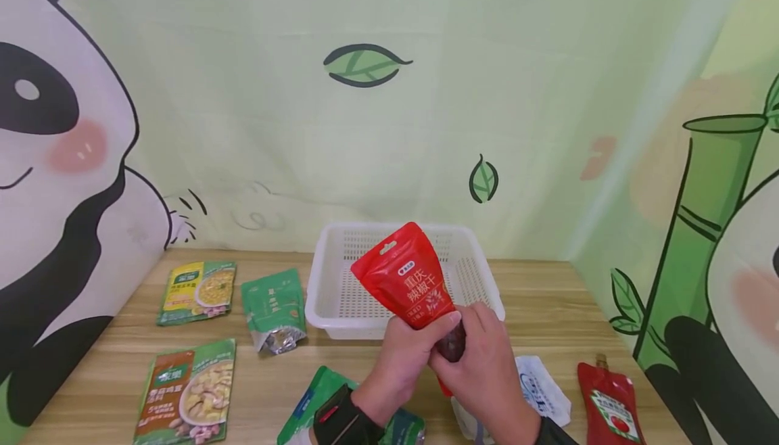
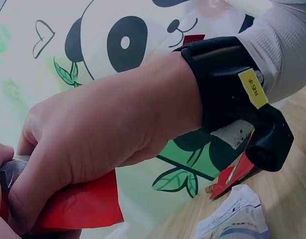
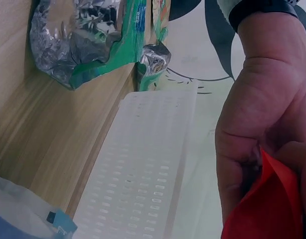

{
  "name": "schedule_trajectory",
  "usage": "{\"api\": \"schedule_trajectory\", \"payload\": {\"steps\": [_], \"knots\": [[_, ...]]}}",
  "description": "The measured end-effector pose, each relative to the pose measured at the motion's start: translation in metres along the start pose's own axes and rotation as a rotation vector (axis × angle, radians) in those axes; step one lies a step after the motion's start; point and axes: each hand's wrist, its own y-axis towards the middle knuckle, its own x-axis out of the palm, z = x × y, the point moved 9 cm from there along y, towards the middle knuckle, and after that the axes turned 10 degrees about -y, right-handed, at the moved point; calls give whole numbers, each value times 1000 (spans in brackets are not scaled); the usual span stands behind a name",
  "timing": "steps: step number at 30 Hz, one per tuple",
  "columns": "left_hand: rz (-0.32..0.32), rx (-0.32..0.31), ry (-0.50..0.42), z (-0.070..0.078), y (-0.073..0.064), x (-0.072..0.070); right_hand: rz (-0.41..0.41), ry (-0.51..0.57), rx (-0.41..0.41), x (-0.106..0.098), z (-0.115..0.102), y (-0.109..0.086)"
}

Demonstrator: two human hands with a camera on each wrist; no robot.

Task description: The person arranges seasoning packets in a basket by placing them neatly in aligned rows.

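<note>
It looks like a staged booth: a panda-printed backdrop [image 1: 420, 127] lines the back and sides of a wood-grain bench [image 1: 535, 296] bearing food packets [image 1: 197, 293].

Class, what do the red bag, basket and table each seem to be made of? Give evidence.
Red bag: probably plastic film, smooth and mostly matte, judging by its flat top edge and punched hanging slot.
Basket: likely moulded white plastic, smooth, with rounded corners and rows of small holes.
Table: wood or wood-look laminate; the streaky grain leaves that open.
</note>
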Motion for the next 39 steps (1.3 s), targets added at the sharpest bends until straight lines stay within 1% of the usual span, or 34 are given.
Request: {"api": "schedule_trajectory", "payload": {"steps": [5,8,11,14,15,18,22,26,29,31,33,35,39], "knots": [[-6,19,27,3,-1,-3,-59,38,3,2,1,-1],[-20,31,56,7,-1,-6,-126,110,2,4,2,-1],[-54,29,96,10,-1,-11,-256,249,38,10,9,1],[-93,2,144,11,0,-16,-392,387,114,17,21,4],[-111,-15,162,11,0,-17,-428,426,142,19,26,6],[-174,-72,222,8,-1,-19,-487,513,205,24,38,11],[-284,-128,305,1,-7,-14,-565,651,266,33,47,12],[-403,-158,377,-5,-15,-6,-666,887,280,43,40,7],[-485,-175,391,-8,-20,1,-731,1056,269,46,31,4],[-517,-184,387,-9,-23,3,-753,1126,272,47,27,2],[-534,-188,388,-9,-24,4,-764,1161,272,46,24,1],[-545,-193,387,-8,-25,4,-759,1158,280,44,21,0],[-577,-189,368,-5,-25,6,-709,1073,315,39,19,0]]}}
